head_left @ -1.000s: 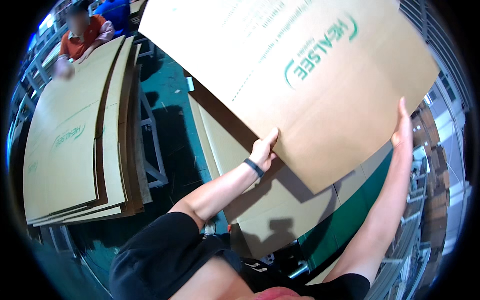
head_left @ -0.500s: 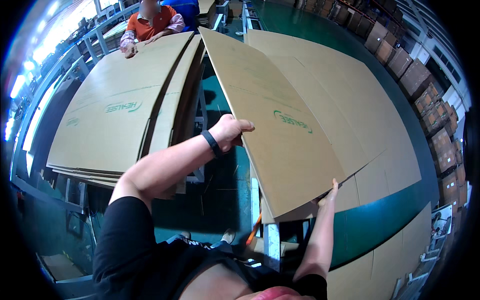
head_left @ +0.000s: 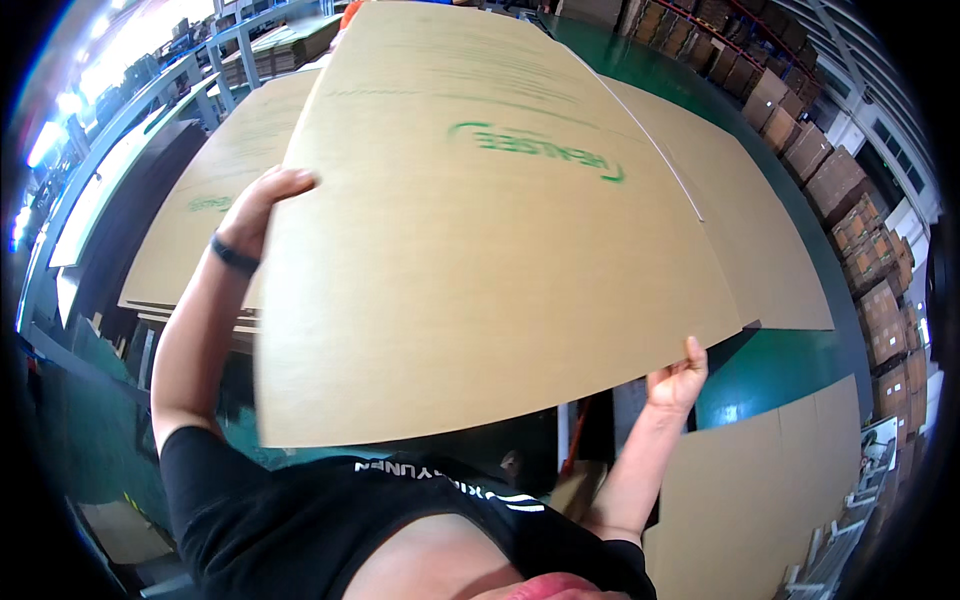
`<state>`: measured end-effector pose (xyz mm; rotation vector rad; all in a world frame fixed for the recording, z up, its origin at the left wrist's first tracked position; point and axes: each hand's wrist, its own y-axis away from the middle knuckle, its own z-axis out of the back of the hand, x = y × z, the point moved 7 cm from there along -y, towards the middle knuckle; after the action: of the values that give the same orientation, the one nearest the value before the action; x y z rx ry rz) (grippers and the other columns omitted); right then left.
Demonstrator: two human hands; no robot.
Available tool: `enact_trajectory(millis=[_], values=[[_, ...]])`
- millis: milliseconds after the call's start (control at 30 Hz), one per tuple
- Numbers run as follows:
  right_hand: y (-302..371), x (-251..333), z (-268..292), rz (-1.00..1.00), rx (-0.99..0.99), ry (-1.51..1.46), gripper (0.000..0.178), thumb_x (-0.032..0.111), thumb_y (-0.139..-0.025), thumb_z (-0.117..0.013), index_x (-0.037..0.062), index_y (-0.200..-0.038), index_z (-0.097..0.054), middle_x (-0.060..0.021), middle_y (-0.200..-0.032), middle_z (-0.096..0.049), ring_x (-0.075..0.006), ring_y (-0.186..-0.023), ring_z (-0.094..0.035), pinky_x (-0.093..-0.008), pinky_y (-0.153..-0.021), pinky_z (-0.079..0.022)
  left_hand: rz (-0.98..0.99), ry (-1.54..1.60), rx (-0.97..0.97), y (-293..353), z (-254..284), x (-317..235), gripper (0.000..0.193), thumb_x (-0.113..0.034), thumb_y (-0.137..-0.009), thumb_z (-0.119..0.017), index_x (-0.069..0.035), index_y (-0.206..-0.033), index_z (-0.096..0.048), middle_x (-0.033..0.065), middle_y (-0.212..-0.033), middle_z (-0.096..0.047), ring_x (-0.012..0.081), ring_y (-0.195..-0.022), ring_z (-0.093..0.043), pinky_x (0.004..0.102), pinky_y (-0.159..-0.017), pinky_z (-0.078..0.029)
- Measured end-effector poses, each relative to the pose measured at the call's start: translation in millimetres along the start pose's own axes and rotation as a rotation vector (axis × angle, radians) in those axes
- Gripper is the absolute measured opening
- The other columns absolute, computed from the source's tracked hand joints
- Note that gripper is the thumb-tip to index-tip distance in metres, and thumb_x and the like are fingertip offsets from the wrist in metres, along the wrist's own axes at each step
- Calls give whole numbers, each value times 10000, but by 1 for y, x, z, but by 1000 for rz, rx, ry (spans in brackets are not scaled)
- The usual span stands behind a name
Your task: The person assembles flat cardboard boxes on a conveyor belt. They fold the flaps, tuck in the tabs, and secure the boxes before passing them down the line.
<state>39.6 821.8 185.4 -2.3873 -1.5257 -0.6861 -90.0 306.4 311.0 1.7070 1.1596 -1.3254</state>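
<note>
A large brown cardboard sheet (head_left: 480, 270) with green print spans the middle of the view, lifted in front of me. Its left edge is in my left hand (head_left: 262, 208), thumb on top and the other fingers hidden beneath. At the near right edge my right hand (head_left: 677, 380) grips it, thumb up, with some fingers under the board. To the left, partly covered by the lifted sheet, lies a stack of similar cardboard sheets (head_left: 190, 240). More flat cardboard (head_left: 775, 240) shows beyond its right edge.
Blue-grey metal rails (head_left: 190, 75) run along the left. Stacked cartons (head_left: 880, 320) line the far right over a green floor (head_left: 760, 380). Another cardboard sheet (head_left: 770, 490) lies low at the right. An orange bit of a co-worker (head_left: 350, 12) shows behind the sheet's far edge.
The sheet has swung from steeply tilted to flatter and wider, its left edge moving left over the stack. My left hand went left and up with it. The co-worker is now mostly hidden.
</note>
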Motion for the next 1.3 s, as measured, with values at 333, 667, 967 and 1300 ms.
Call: enact_trajectory(millis=[333, 667, 967, 1300], values=[[223, -372, -136, -582, 380, 288, 341, 20, -837, -619, 50, -1162, -523, -43, -1000, -576, -148, -913, -576, -324, -804, -493, 225, -806, -610, 216, 440, -30, 335, -260, -897, -562, 4, -1103, -576, 136, -994, -663, 228, -891, -656, 358, -747, -535], [260, -544, -207, -542, 831, 551, 283, 278, -914, -595, 27, -1043, -601, -57, -957, -610, -168, -937, -559, -312, -860, -455, -526, -1418, 347, 120, 52, 35, 560, -257, -701, -729, -60, -1192, -546, 178, -1250, -514, 352, -1169, -486, 449, -988, -398], [197, -386, -202, -841, 1579, 966, 402, 104, -823, -609, 29, -1214, -554, -112, -984, -659, -193, -861, -628, -311, -786, -494, -647, -1629, 357, 98, 45, 104, 327, -249, -766, -669, -114, -1049, -577, 88, -1257, -535, 308, -1184, -494, 463, -1002, -389], [62, -399, -199, 463, 1125, 2128, 622, 427, -901, -524, 72, -1398, -403, -217, -1481, -285, -406, -1391, -201, -580, -1109, -140, -574, -1695, 271, 92, 128, 108, 414, -277, -710, -718, -100, -1065, -601, 110, -1291, -535, 340, -1221, -478, 505, -1050, -356]])
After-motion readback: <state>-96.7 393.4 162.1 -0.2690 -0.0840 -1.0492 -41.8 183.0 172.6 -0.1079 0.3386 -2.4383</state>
